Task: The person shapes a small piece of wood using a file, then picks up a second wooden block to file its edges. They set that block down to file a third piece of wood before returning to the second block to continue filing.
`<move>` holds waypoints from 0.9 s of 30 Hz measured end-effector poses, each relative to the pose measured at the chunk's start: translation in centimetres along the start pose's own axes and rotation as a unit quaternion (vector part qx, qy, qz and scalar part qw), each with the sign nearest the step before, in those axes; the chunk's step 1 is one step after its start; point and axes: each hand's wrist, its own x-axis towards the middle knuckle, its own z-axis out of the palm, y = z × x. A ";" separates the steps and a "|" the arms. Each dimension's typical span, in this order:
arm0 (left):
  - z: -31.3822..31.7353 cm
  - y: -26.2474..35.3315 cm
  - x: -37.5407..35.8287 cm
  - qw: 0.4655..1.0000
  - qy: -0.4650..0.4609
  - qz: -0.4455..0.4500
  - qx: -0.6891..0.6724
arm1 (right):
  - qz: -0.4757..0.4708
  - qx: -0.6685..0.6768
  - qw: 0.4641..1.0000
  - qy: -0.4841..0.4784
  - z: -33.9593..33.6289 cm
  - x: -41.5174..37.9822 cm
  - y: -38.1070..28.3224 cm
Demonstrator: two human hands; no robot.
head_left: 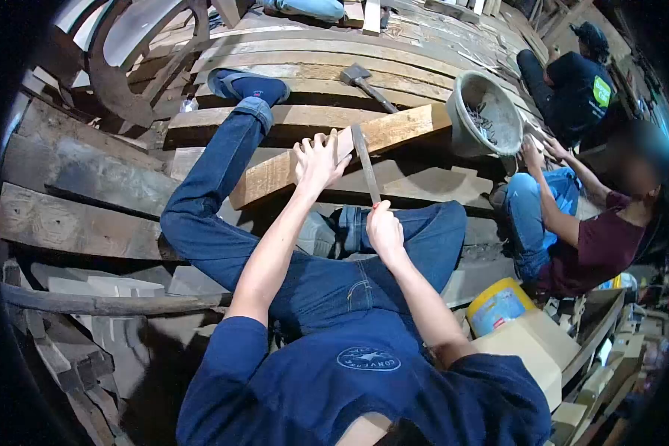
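My right hand (pixel 385 232) is closed around the handle of a long flat metal file (pixel 369 165), a bit of red showing at the grip. The blade points away from me, its far end against a small pale wooden piece (pixel 345 143). My left hand (pixel 318 162) grips that piece from the left and holds it down on a thick wooden beam (pixel 406 129). The beam lies at a slant in front of my bent legs, its left end (pixel 264 181) nearer to me. Fingers hide part of the small piece.
A hammer (pixel 366 85) lies on the planks (pixel 290 68) beyond the beam. A grey bucket (pixel 464 104) with nail-like pieces stands at the beam's right end. A co-worker in a maroon shirt (pixel 598 249) sits close on the right, near a yellow tub (pixel 502 305); another person (pixel 580 89) sits farther back.
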 end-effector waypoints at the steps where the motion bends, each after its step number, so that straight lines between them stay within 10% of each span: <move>1: -0.2 0.1 -0.2 1.000 -0.006 0.005 0.011 | 0.010 0.004 1.000 0.018 0.1 0.1 -0.4; 9: 0.6 -0.4 0.3 1.000 0.012 -0.001 -0.021 | -0.047 -0.009 0.996 0.070 0.0 10.0 -4.4; 19: 1.2 -0.3 0.0 0.999 0.044 0.021 -0.014 | 0.048 0.019 0.999 0.009 1.5 2.6 -1.7; 27: -0.1 -0.4 0.2 1.000 -0.005 0.014 -0.001 | -0.082 0.153 0.982 0.079 1.4 9.6 -3.0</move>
